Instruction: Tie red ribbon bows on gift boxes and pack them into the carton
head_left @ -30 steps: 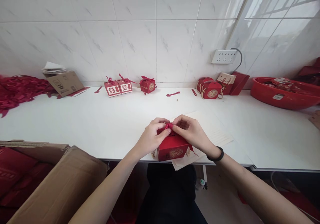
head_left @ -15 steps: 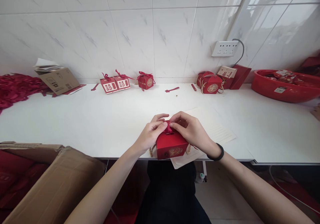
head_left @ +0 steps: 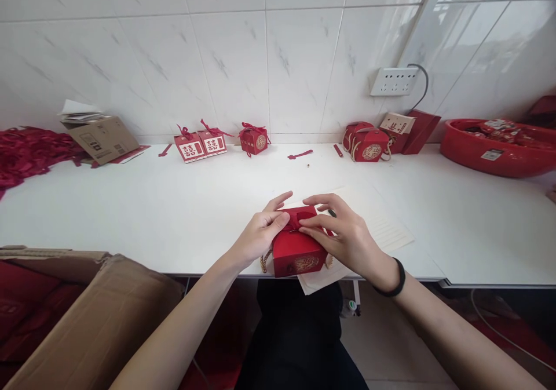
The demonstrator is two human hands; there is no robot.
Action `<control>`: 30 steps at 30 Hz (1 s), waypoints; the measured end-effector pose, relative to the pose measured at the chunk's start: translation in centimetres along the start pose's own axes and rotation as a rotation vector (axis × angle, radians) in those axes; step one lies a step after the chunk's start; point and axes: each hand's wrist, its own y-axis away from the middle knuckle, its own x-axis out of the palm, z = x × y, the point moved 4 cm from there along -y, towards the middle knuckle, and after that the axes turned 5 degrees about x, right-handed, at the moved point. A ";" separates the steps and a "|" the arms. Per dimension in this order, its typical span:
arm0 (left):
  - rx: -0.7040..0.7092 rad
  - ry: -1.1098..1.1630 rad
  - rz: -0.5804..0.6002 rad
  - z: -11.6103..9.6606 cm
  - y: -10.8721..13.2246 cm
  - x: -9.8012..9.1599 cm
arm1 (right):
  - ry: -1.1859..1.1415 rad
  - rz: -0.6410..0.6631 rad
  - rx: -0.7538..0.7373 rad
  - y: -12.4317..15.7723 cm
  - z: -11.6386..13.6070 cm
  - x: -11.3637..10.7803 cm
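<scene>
The fingers of the left hand point(head_left: 256, 236) pinch the left side of a red ribbon point(head_left: 294, 222); the thumb and forefinger of the right hand point(head_left: 351, 233) close on its right side, the other fingers spread loosely. The ribbon lies atop a red box point(head_left: 299, 257), which sits at the near edge of the desk point(head_left: 174, 216), partly over paper sheets point(head_left: 386, 228).

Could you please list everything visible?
Gift box: one, red, front
Paper: some, cream, partly under it
Ribbon: one, red, atop lid
Printed boxes: two, white/red, back
Ribboned box: one, red, back
Roped boxes: apparently two, red, back
Packs: two, red/cream, back
Strips: three, red, back
Basin: one, red, right
Ribbon heap: one, red, left
Cartons: two, brown, left
Socket: one, white, wall
Table: one, white, centre
Wristband: one, black, right wrist
Left hand: one, on ribbon
Right hand: one, on ribbon
</scene>
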 end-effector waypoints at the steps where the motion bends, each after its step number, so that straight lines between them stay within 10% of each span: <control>1: 0.007 -0.020 0.006 -0.1 0.0 -0.1 | 0.014 -0.003 -0.016 0.0 0.1 0.0; 22: 0.181 -0.620 -0.356 -2.7 3.6 -1.0 | 0.283 0.035 -0.112 1.4 -0.6 -2.8; 30: 0.219 -0.490 -0.355 -2.3 4.4 0.4 | -0.053 0.240 0.551 1.3 -0.9 -1.2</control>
